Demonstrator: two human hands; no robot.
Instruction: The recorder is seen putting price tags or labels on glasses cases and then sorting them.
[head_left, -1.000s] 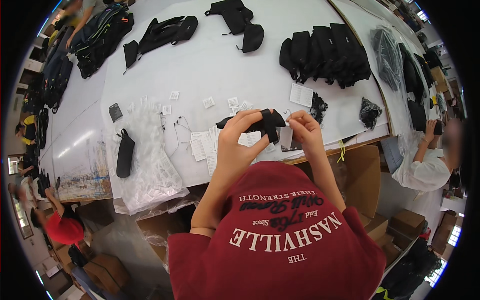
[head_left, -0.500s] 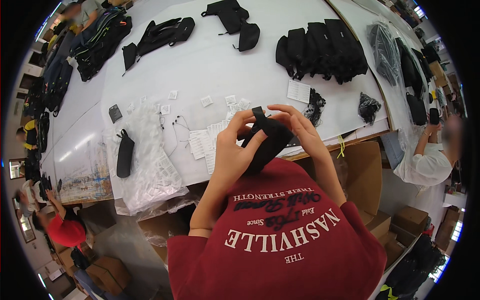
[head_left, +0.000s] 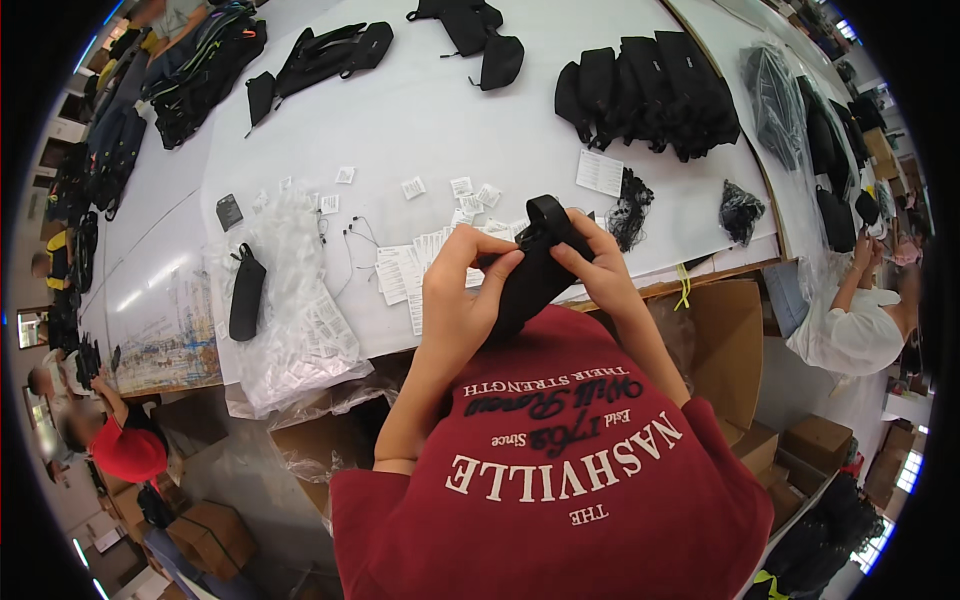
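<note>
A small black zip pouch [head_left: 535, 285] is held up in front of my chest, with a black fabric loop [head_left: 546, 208] standing at its top end. My left hand [head_left: 463, 295] is closed, thumb and forefinger pinched at the pouch's left edge beside the loop. What exactly lies in that pinch is too small to tell. My right hand [head_left: 602, 268] grips the pouch's upper right side between thumb and fingers. Beyond my hands, printed white paper cards [head_left: 400, 275] lie spread on the white table [head_left: 400, 120]. Loose black cords [head_left: 627, 215] sit to the right of the pouch.
A similar black pouch [head_left: 247, 295] rests on a clear plastic bag [head_left: 310, 345] of small labels at left. More black pouches [head_left: 650, 95] are piled at the far right. Below the table edge stands an open cardboard box [head_left: 725, 350]. Other people work at both sides.
The pouch has been turned, and its loop now stands open at the top. My left fingers have closed into a pinch at its edge. My right hand has moved down onto its side.
</note>
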